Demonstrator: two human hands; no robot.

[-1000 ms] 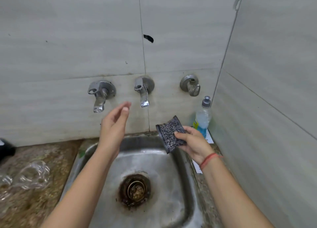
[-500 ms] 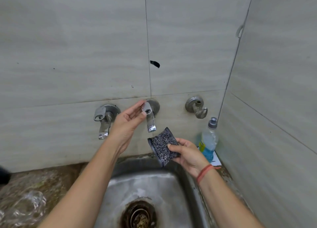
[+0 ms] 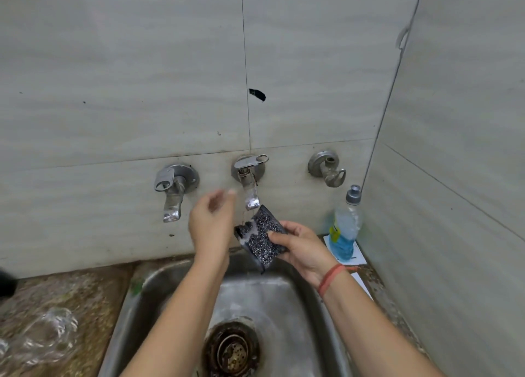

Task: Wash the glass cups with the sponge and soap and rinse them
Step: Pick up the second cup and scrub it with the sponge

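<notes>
My right hand (image 3: 302, 250) grips a dark speckled sponge (image 3: 262, 239) and holds it right under the middle tap (image 3: 250, 183), whose lever is turned to the right. Water runs onto the sponge. My left hand (image 3: 211, 223) hangs blurred just left of the tap's spout, with loosely bent fingers that hold nothing. A clear glass cup (image 3: 49, 337) lies on the stone counter at the lower left. A soap bottle (image 3: 345, 226) with blue liquid stands in the right corner.
A steel sink (image 3: 287, 297) with a rusty drain (image 3: 231, 351) lies below my hands. A left tap (image 3: 172, 189) and a right valve (image 3: 326, 168) are fixed to the tiled wall. White paper (image 3: 356, 258) lies under the bottle. A dark object (image 3: 5, 284) sits at the left edge.
My left hand has turned the middle tap's lever to the right and drawn back from it. Water now flows, and my right hand has moved the sponge under the spout.
</notes>
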